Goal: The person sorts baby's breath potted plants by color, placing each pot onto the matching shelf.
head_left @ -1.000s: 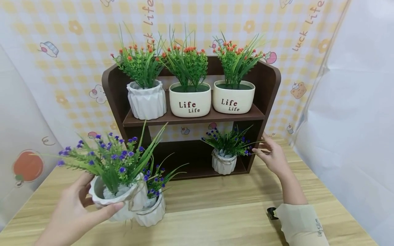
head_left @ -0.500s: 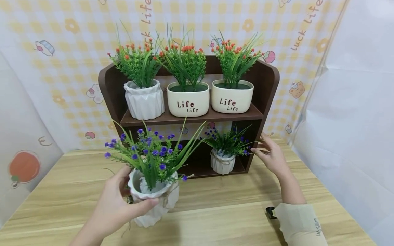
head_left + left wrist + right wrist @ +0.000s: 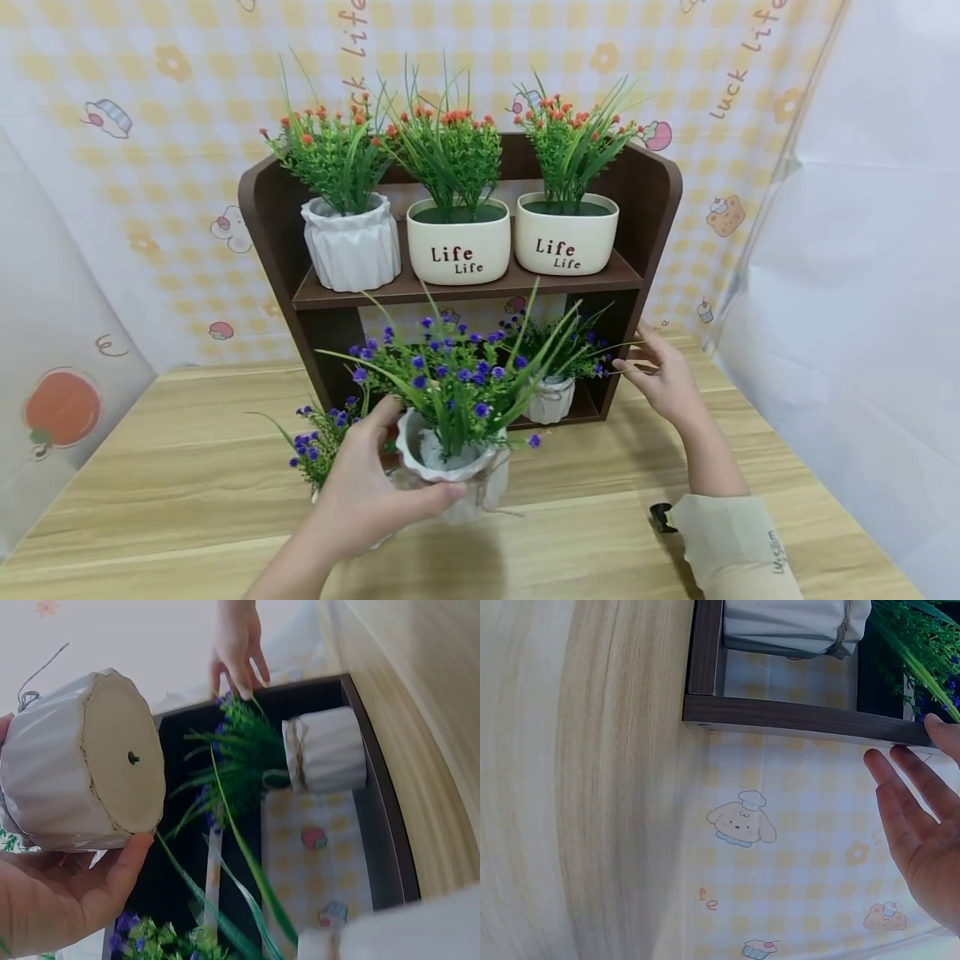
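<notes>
My left hand (image 3: 367, 487) grips a white ribbed flowerpot (image 3: 491, 483) with twine and purple artificial flowers, held above the table before the shelf. In the left wrist view the held flowerpot's pale underside, with a small hole, is tilted toward the camera. Behind my left hand stands another purple-flowered plant (image 3: 318, 450), its pot mostly hidden. On the lower level of the dark brown shelf (image 3: 465, 294) sits a similar potted plant (image 3: 550, 402) at the right. My right hand (image 3: 663, 379) touches the shelf's right side panel, thumb near the front edge, fingers fairly straight along the outside.
The upper shelf level carries a white ribbed pot (image 3: 351, 250) and two cream "Life" pots (image 3: 459, 254), all with orange flowers. A small black object (image 3: 662, 518) lies by the right sleeve (image 3: 731, 542). Wood-grain table (image 3: 585, 533) extends in front of the shelf.
My left hand has carried the flowerpot rightward, across in front of the other purple plant, toward the middle of the shelf. My right hand stays at the side panel.
</notes>
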The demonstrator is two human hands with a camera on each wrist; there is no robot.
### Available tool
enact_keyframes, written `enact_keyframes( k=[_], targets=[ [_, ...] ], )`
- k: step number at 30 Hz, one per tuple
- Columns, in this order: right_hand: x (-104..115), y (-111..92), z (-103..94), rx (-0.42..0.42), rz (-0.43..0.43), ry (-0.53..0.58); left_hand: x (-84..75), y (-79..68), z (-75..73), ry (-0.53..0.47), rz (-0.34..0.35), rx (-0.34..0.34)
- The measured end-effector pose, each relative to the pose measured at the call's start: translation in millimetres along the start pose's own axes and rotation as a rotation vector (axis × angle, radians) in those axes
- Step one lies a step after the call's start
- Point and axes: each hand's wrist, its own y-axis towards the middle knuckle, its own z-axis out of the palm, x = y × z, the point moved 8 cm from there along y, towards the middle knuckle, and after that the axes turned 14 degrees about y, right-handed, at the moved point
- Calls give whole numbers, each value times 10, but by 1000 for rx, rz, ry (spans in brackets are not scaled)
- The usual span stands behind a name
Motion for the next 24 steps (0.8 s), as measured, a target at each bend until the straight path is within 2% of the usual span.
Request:
enact_keyframes(
  k=[7,15,19,24],
  targets=[
    [19,3,-4,-3,-31,31,-22,49,220,-45,-39,61],
    [-4,-4,13,16,-17,12,98,101,471,-92,-104,93],
    [-4,-8,13,13,-20,4,173,139,553,-81,-136,60],
    [14,-1,10,1,-37,1,234,204,630,-91,-119,11]
  ],
)
